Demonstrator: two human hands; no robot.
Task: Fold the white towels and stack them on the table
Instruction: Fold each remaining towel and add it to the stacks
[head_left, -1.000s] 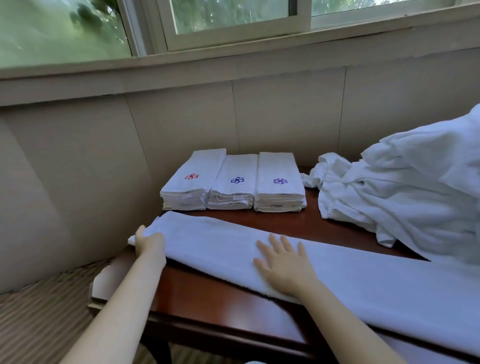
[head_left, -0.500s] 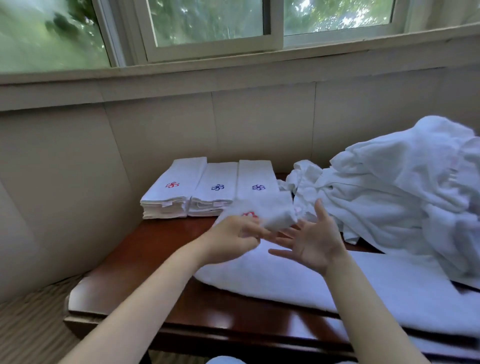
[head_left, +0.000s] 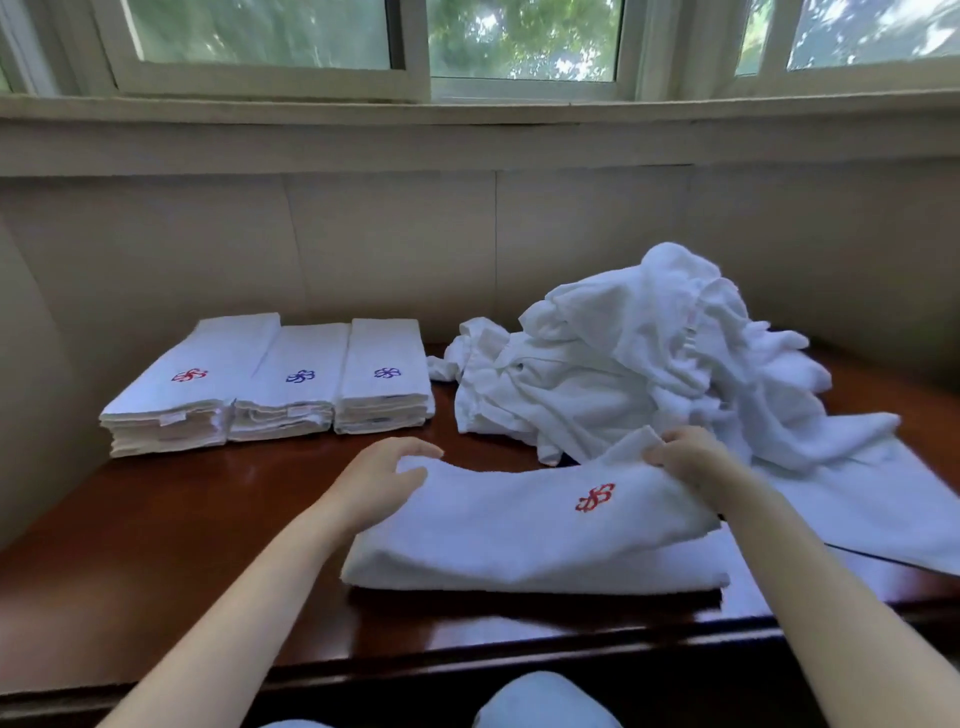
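**With one towel doubled over, a heap is left to fold**

As the fingers (head_left: 660, 454) of the right hand (head_left: 685, 457) pinch a raised corner of the towel (head_left: 519, 535), those of the left hand (head_left: 382, 480) curl over its opposite end, thumb tucked at the fold. That towel lies doubled along the near edge of the desk (head_left: 208, 519), its red emblem (head_left: 595, 497) facing up. It partly covers another flat towel (head_left: 857, 509) at the desk's near right.

Three folded stacks (head_left: 291, 400) sit side by side at the desk's far left, so a good share looks done. The unfolded heap (head_left: 649, 364) at the desk's far right is large, and the towel in hand seems to need at least one more fold before stacking.

A second ago this towel lay as one long strip under a flat right palm. Half a second ago the left hand was carrying its end across toward the open right hand. Now the halves rest together.
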